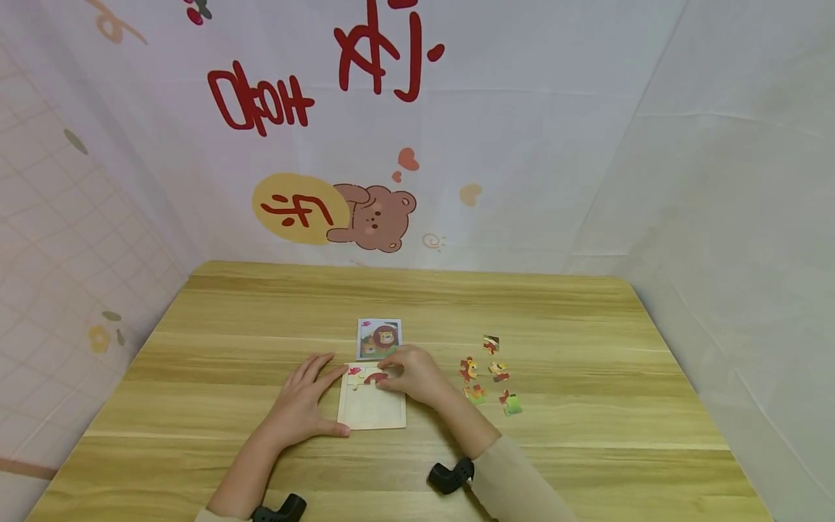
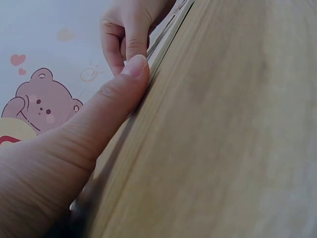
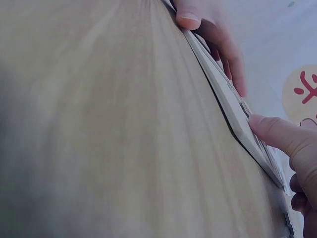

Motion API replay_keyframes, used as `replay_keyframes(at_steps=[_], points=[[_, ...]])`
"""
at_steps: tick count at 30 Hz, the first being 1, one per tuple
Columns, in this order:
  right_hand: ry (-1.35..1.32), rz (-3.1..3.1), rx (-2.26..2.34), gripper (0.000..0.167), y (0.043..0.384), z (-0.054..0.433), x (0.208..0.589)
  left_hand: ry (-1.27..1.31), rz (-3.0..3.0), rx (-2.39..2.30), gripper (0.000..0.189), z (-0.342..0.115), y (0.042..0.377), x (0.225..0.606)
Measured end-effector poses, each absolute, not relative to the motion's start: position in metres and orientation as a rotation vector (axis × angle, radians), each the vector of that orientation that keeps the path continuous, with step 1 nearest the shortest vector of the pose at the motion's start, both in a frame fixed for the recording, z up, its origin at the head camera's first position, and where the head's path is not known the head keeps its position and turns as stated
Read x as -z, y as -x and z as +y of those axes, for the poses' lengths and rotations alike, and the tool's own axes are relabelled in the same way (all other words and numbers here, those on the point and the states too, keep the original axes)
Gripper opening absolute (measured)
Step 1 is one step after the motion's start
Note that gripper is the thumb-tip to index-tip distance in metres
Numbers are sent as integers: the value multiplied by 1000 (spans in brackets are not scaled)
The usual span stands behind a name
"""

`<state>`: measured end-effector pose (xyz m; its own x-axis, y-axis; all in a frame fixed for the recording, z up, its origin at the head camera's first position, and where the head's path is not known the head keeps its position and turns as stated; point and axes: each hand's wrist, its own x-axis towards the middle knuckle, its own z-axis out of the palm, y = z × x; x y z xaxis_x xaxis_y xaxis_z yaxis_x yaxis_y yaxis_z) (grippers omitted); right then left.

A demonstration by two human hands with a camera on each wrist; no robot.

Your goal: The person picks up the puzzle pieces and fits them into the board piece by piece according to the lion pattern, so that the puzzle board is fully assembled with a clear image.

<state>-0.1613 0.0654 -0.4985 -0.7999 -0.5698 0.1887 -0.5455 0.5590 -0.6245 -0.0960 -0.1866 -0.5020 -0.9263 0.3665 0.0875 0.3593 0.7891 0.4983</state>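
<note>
A square wooden puzzle board [image 1: 372, 413] lies on the table, its top part holding jigsaw pieces, one of them with a pink patch [image 1: 354, 371]. My left hand [image 1: 301, 402] rests at the board's left side, fingers spread, thumb at the near corner and index finger by the far one. In the left wrist view that thumb [image 2: 111, 101] touches the board's edge. With thumb and index finger, my right hand [image 1: 414, 373] pinches a dark red jigsaw piece [image 1: 375, 378] over the board's upper part. The right wrist view shows the board [image 3: 233, 106] edge-on between both hands.
Just beyond the board lies a lion picture card [image 1: 375, 337]. Several loose jigsaw pieces [image 1: 468, 370] are scattered to the right, including a green one [image 1: 512, 404]. A printed white cloth [image 1: 522, 145] hangs behind the wooden table [image 1: 574, 449].
</note>
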Motion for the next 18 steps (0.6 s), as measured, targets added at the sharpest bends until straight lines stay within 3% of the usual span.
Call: replay_keyframes(at_steps=[18], points=[[1035, 2760, 1074, 26, 160, 63, 499, -611, 2962, -814, 113, -186, 96, 501]])
